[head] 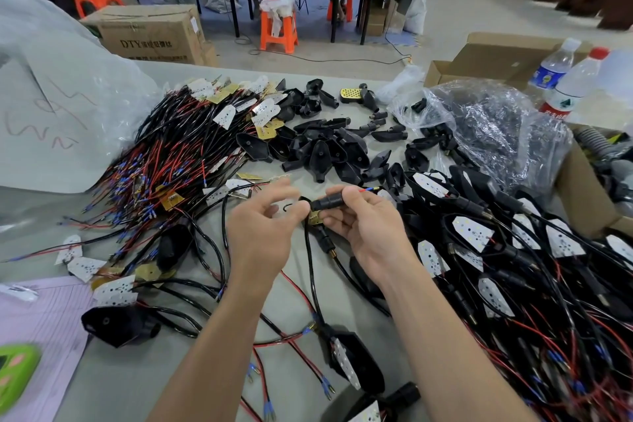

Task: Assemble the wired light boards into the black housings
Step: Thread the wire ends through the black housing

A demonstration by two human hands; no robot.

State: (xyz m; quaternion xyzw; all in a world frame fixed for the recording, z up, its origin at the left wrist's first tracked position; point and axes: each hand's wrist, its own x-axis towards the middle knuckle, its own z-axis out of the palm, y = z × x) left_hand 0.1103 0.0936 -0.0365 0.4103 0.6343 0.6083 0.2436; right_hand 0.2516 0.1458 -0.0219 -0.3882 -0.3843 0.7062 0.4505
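Where right fingers curl, black housing lies pinched between.

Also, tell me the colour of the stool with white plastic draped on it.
The stool is orange; it shows best in the head view.

Bright, even indoor light, diffuse, from overhead; no hard shadows. Faint soft shade beneath the forearms on the grey worktop. White glare on the crinkled clear bag, right of centre; pale sheen on the big plastic sheet, upper left. Centre crisp: right hand and its black housing sharp; left hand fingertips slightly smeared. Green object, lower left, heavily blurred. Wide-angle bowing toward the upper corners; lower right wires soft.
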